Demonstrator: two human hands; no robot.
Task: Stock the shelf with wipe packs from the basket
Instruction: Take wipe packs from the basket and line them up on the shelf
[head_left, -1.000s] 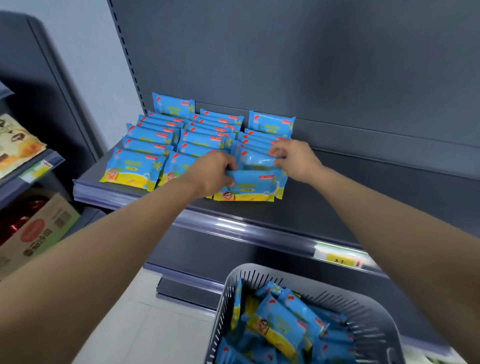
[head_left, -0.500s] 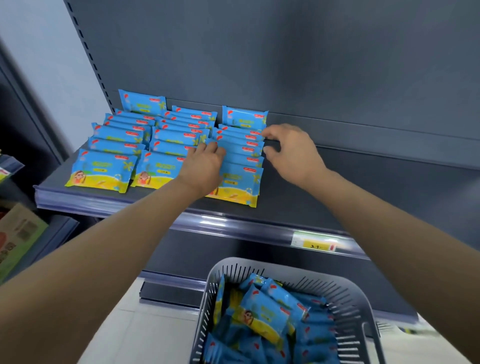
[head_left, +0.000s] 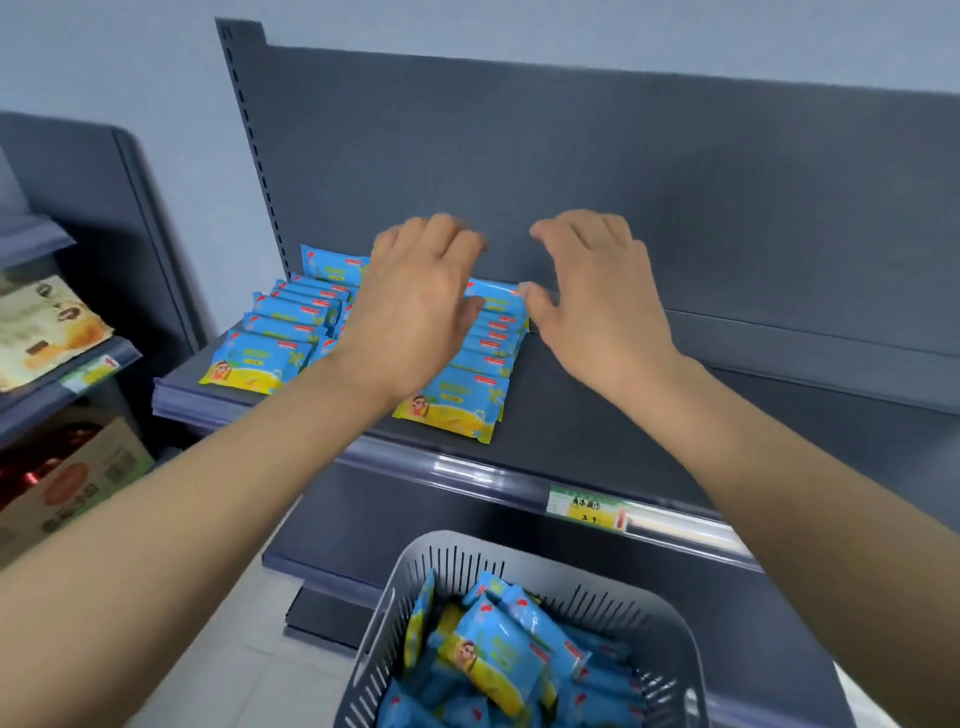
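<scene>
Blue and yellow wipe packs (head_left: 457, 400) lie in overlapping rows on the left part of the dark grey shelf (head_left: 597, 441). My left hand (head_left: 415, 306) hovers over the middle rows with fingers spread and holds nothing, hiding most of the middle row. My right hand (head_left: 592, 306) hangs just right of the rightmost row, fingers loosely spread, its thumb close to the rearmost pack (head_left: 496, 299). A grey slotted basket (head_left: 649, 623) at the bottom of the view holds several more wipe packs (head_left: 493, 660).
The shelf's right part is bare up to the dark back panel (head_left: 623, 182). A price tag (head_left: 587, 509) sits on the shelf's front rail. To the left stands another shelf unit (head_left: 62, 364) with boxed goods (head_left: 67, 483).
Both hands have lifted off the packs and now hover higher, fingers spread. The front pack of the right row lies flat on the shelf. The camera view has tilted upward.
</scene>
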